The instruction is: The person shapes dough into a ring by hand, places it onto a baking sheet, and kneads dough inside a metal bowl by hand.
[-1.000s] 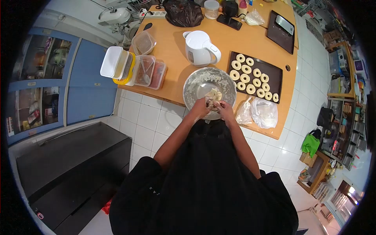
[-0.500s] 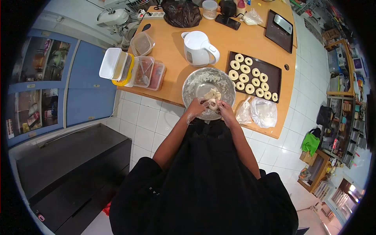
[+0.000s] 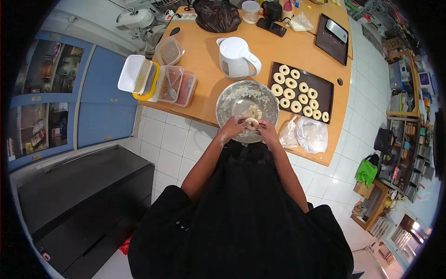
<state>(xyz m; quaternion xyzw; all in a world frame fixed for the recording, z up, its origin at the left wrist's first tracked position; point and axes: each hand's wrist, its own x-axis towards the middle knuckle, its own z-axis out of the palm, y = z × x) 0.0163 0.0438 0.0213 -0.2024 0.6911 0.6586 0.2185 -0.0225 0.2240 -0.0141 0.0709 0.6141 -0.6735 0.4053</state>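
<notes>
A small ring of dough (image 3: 252, 123) is held between my two hands, over the near part of a metal mixing bowl (image 3: 226, 100). My left hand (image 3: 233, 127) has its fingers closed on the ring's left side, and flour or dough coats the wrist. On the other side, my right hand (image 3: 266, 130) grips the ring with fingers bent. Behind the ring, a lump of dough (image 3: 253, 111) lies in the bowl, whose inner wall is smeared with dough residue. To the right, a dark baking tray (image 3: 320, 83) carries several dough rings in rows.
A white electric kettle (image 3: 234, 56) stands behind the bowl. Plastic containers (image 3: 172, 83) are grouped at the table's left edge. Plastic bags (image 3: 312, 135) lie right of the bowl, near the front edge. Farther back are a black bag (image 3: 217, 16), a phone (image 3: 271, 27) and another dark tray (image 3: 325, 44).
My right fingers have closed in nearer to my left around the dough ring. The hands stay over the bowl, and the view has shifted slightly.
</notes>
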